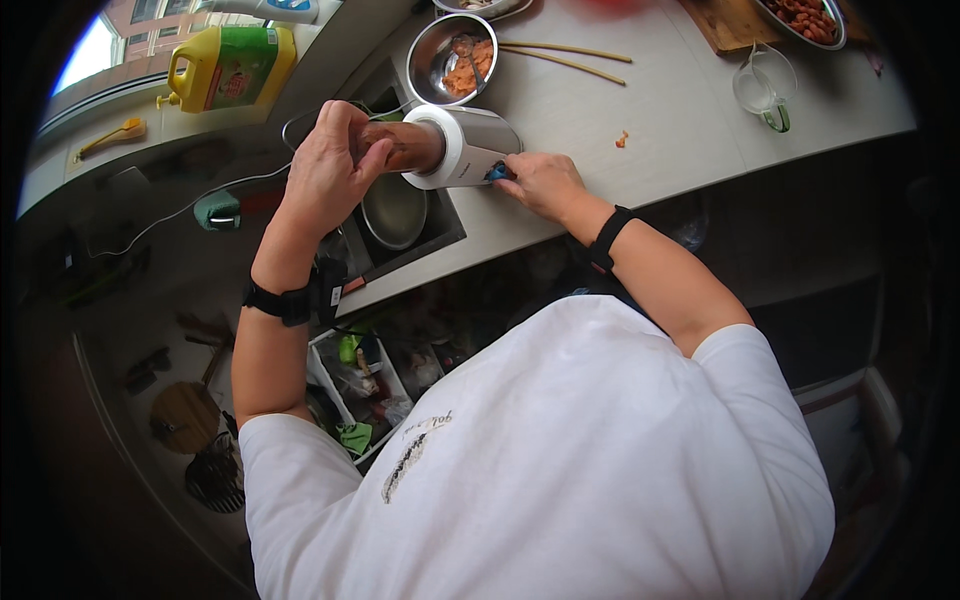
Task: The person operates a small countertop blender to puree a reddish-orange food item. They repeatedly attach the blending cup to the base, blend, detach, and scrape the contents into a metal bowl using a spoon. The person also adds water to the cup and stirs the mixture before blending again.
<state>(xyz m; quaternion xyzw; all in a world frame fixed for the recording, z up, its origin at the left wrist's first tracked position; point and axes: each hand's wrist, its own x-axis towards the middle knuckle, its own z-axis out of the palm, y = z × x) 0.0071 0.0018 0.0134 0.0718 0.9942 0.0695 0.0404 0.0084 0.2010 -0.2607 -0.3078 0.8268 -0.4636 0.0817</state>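
Note:
A white countertop blender base stands near the counter's edge beside the sink. On top of it is a clear blender cup with reddish-brown contents, and my left hand is closed around the cup's upper end. The fingers of my right hand are at the blue-lit control knob low on the base's front. Just behind the base, a steel bowl holds minced orange-pink food and a metal spoon.
Two wooden chopsticks lie right of the bowl. Farther right are a glass measuring cup, a wooden board and a dish of reddish pieces. A food scrap lies on the counter. A pan sits at the sink; a yellow jug stands by the window.

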